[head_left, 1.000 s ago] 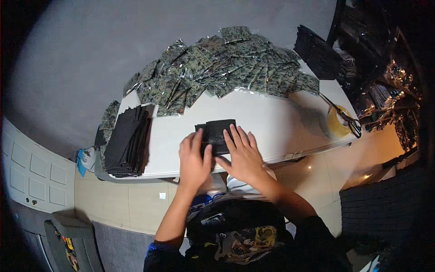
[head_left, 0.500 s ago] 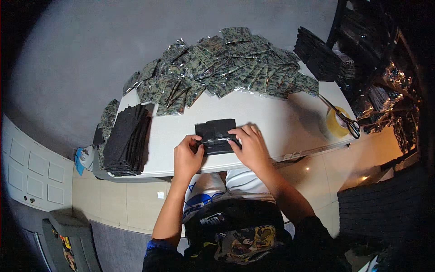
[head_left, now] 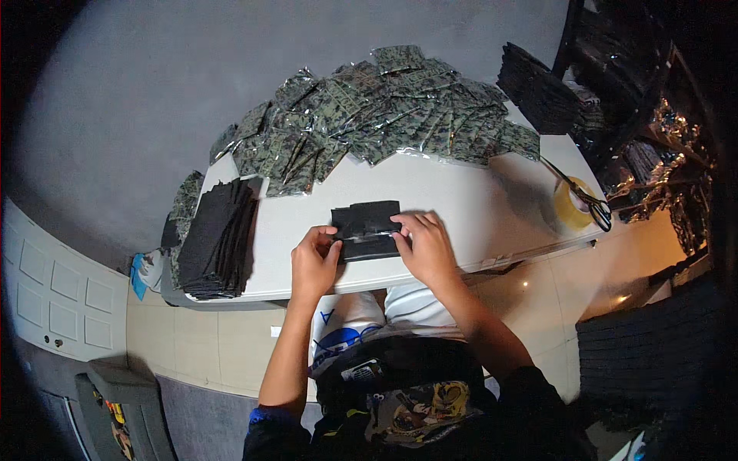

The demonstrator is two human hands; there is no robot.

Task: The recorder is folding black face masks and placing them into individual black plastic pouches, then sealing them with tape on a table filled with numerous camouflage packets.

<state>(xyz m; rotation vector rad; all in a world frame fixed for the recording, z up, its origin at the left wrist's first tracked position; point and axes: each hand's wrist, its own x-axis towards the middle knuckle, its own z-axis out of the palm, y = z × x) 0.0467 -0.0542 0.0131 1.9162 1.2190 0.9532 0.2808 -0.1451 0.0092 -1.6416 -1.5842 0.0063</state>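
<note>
A small black folded piece [head_left: 367, 219], which looks like cloth, lies on the white table [head_left: 492, 203] in front of me. A shiny strip crosses its middle, perhaps clear plastic or tape; I cannot tell which. My left hand [head_left: 314, 257] pinches its left edge between thumb and fingers. At the right edge, the thumb and fingertips of my right hand [head_left: 423, 244] grip it the same way. Left of my hands stands a stack of folded black cloth [head_left: 217, 238]. Camouflage-patterned packets in clear plastic [head_left: 369, 111] are heaped along the far side.
Black-handled scissors [head_left: 596, 207] lie over a roll of yellowish tape [head_left: 570, 206] at the table's right end. Another black stack [head_left: 538, 88] stands at the back right, beside a dark rack with shiny plastic. A white panelled door [head_left: 65, 284] is at far left.
Both hands keep their hold on the black folded piece. My left fingers have shifted slightly left and up along its edge, and the shiny strip looks flatter.
</note>
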